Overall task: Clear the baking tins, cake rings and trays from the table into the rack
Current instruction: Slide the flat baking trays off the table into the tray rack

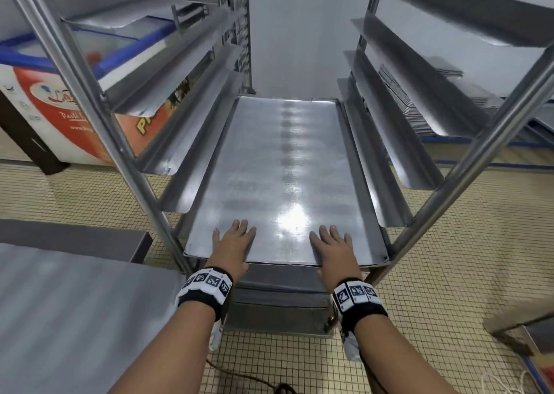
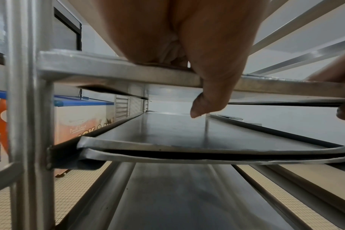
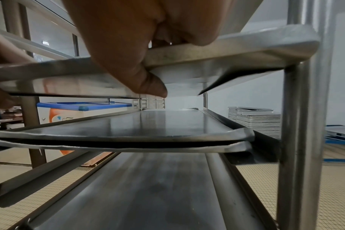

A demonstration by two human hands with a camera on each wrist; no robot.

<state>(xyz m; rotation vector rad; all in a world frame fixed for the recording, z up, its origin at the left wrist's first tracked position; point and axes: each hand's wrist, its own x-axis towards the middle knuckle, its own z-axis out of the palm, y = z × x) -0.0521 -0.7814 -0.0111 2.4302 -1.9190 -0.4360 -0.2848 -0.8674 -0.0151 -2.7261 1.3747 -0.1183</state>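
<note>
A flat steel tray (image 1: 284, 168) lies on a pair of side runners in the rack (image 1: 99, 102), its near edge level with the front posts. My left hand (image 1: 235, 240) and right hand (image 1: 331, 243) rest on its near end, fingers flat on top. In the left wrist view the left hand (image 2: 187, 46) hooks its thumb (image 2: 207, 101) under the tray's edge (image 2: 108, 73). The right wrist view shows the right hand (image 3: 138, 38) doing the same on the tray (image 3: 69, 77). Two stacked trays (image 2: 187, 140) sit one level below.
Empty runners (image 1: 398, 117) line both sides of the rack above the tray. A chest freezer (image 1: 60, 93) stands behind the rack on the left, and a pile of trays (image 3: 254, 121) at the back right. A steel table (image 1: 75, 318) is at my lower left.
</note>
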